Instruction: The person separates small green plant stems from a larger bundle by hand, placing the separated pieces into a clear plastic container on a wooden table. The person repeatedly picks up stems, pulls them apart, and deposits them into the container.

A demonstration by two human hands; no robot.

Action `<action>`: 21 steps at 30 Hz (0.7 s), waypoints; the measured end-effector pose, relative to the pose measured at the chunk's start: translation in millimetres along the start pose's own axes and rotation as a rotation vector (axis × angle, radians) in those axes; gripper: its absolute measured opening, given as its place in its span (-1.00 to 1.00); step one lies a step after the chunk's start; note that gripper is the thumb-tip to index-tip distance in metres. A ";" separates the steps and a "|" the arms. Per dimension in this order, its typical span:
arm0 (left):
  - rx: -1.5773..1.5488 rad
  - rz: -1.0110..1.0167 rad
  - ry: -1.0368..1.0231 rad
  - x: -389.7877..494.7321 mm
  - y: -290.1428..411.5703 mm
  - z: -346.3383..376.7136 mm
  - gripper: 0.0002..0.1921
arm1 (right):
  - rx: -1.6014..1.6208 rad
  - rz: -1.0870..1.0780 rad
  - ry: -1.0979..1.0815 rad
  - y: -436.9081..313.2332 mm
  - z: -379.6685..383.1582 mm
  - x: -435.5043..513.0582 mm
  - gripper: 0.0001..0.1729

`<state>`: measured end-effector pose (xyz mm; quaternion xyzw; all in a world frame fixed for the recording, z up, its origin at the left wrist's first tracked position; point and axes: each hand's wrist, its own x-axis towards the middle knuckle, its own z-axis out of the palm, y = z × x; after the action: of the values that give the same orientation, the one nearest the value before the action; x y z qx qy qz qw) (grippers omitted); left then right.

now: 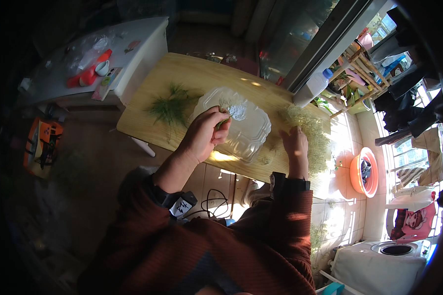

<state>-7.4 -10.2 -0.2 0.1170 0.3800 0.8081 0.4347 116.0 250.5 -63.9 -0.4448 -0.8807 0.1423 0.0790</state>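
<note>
My left hand (209, 132) is closed around a small bunch of thin green stems (223, 121), raised over a clear plastic tray (256, 127). Feathery pale tips (229, 99) stick out above the fingers. To the right, my right hand (295, 143) touches the near side of a heap of fine, feathery greens (313, 136), pale in the sunlight. Whether its fingers pinch any of it is hidden. Left of the tray lies a loose pile of darker green feathery sprigs (171, 105). All of this is on a wooden table (203, 73).
A white cabinet (144, 62) with a red object (88, 75) and a white cup (102, 68) stands at the left. A white jug with a blue cap (315, 86) borders the table's far right corner. On the sunlit floor sits an orange basin (374, 173).
</note>
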 end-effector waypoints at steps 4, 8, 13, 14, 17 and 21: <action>0.025 -0.012 -0.079 1.9 -2.4 1.5 -0.96 | -0.055 -0.033 0.024 -4.2 19.8 10.5 -0.63; 0.072 0.053 -0.046 1.0 1.1 -0.9 -0.94 | 0.374 -0.189 0.205 -17.9 -11.1 1.0 -0.78; 0.141 0.121 -0.064 1.1 -2.9 2.6 -0.90 | 1.502 -0.313 -0.301 -73.2 -32.2 -51.9 -0.90; 0.179 0.165 -0.059 -0.2 -6.3 5.5 -0.88 | 1.494 -0.299 -0.321 -86.2 -30.4 -62.2 -0.90; 0.270 0.228 -0.028 0.8 -10.2 10.1 -0.88 | 1.533 -0.389 -0.399 -114.1 -25.3 -81.9 -0.87; 0.415 0.313 0.025 0.5 -8.1 6.2 -0.88 | 1.520 -0.420 -0.467 -122.9 -28.2 -84.5 -0.87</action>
<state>0.5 -3.9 -1.8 0.2509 0.5201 0.7718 0.2662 80.0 118.2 1.2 -0.0546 -0.6027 0.7710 0.1984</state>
